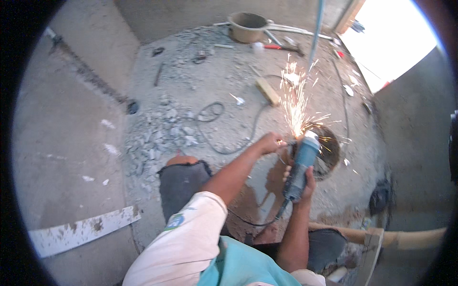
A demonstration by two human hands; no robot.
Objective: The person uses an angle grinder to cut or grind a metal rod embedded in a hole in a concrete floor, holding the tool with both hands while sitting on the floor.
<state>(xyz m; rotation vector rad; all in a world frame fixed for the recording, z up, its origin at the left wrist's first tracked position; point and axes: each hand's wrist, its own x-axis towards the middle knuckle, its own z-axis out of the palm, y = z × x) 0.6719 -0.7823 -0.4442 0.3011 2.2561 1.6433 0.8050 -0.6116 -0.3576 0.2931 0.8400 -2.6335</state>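
Note:
My right hand (pixel 309 180) is wrapped round the body of a blue-green angle grinder (pixel 305 159), its head pointing away from me. Bright sparks (pixel 296 112) spray from the head toward the far side of the floor. Close to the head, on its left, my left hand (pixel 273 142) is closed; what it grips is too small and blurred to make out. Beneath and right of the grinder is a round, dark opening or container (pixel 333 151), partly covered by the tool. The grinder's cord (pixel 250 222) leaves its rear end and curves left near my legs.
Broken rubble (pixel 164 119) covers the left floor. A loose cable (pixel 205 128) coils ahead, near a yellowish block (pixel 268 91). At the back lie a bucket (pixel 248 28), a red-handled hammer (pixel 281 47) and pipes. A bamboo pole (pixel 405 239) and wooden post (pixel 373 252) stand at right.

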